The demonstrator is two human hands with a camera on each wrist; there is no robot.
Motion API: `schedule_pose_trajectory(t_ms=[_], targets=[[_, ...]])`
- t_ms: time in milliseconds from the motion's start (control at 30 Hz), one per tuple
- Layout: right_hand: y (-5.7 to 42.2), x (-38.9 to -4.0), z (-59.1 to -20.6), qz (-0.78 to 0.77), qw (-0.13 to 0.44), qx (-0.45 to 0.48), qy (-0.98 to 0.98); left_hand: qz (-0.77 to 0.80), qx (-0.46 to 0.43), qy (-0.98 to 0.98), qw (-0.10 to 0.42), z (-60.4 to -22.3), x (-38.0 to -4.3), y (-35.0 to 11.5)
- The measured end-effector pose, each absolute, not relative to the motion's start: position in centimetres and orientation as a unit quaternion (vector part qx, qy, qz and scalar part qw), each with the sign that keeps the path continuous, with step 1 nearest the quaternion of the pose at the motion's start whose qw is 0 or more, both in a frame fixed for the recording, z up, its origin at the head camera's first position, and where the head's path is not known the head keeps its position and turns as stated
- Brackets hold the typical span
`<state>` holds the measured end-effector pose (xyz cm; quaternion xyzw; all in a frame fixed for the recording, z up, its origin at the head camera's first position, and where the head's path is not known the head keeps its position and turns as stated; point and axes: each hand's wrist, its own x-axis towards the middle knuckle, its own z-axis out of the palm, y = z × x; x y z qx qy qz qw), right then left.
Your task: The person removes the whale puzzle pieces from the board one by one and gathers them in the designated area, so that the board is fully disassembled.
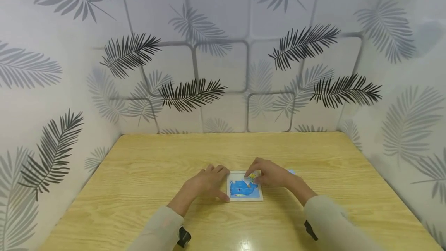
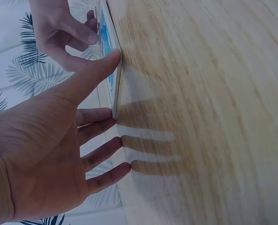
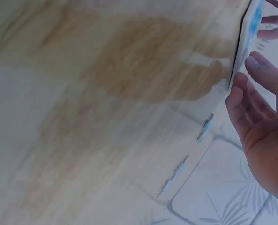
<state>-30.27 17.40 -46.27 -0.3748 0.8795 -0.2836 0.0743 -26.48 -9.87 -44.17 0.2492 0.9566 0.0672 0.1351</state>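
Note:
A small picture puzzle [image 1: 244, 192] with a blue whale and a white border lies flat on the wooden table. My left hand [image 1: 209, 183] rests along its left side, fingers spread and fairly straight. In the left wrist view, the thumb [image 2: 108, 61] touches the near edge and the fingertips reach the far corner and tabletop. Over the puzzle's upper right part, my right hand [image 1: 271, 173] pinches a puzzle piece with a yellow sun [image 1: 252, 176] between thumb and fingers. Its lower side is hidden, so whether the piece touches the board is unclear.
Past my right hand, a loose light-blue piece [image 1: 291, 171] lies on the table [image 1: 156, 154]. The right wrist view shows two thin loose pieces, one nearer [image 3: 205, 128] and another piece [image 3: 174, 176] farther off. Leaf-patterned walls [image 1: 223, 69] enclose the back and sides.

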Motion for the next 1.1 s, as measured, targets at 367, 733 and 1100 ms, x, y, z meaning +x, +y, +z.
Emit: schedule_pose_trajectory(t_ms=[367,733,1100], targets=[[16.8,-30.3,-46.0,-0.245,0.059,-0.366,0.896,0.07,0.251,0.956,0.135,-43.5,-26.4,-9.4],[16.9,-29.8,-46.0,-0.228,0.02,-0.382,0.895,0.072,0.251,0.955,0.138,-43.8,-26.2,-9.7],[20.5,-30.1,-46.0,-0.298,0.008,-0.319,0.9,0.077,0.255,0.954,0.14,-43.7,-26.1,-9.8]])
